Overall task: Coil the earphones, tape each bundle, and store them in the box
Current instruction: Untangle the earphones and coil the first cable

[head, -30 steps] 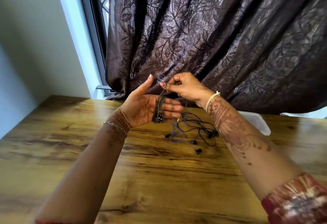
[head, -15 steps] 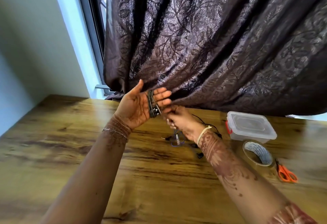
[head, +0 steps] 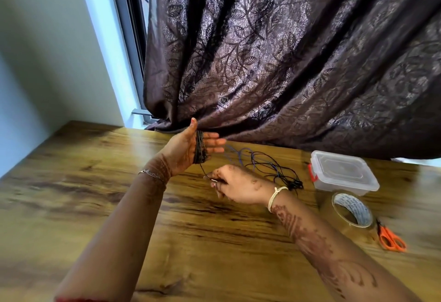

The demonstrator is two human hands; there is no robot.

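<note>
Winding an earphone cord round one hand, centre of the frame.

The left hand (head: 188, 149) is standing upright above the table (head: 95, 182), fingers straight and pressed together, thumb raised. It is serving as a former, with the earphone cord (head: 200, 147) sitting in dark loops round the four fingers. Just below, the right hand (head: 238, 187) is pinching the cord's free tail between thumb and fingertips, probably to stop the loops slackening. More loose earphones (head: 269, 165) are lying tangled on the table behind that hand. At the right of the frame the box (head: 343, 175) is sitting with its lid on, and the tape (head: 352, 209) and scissors (head: 391, 239) are lying in front of it, handy for binding.
</note>
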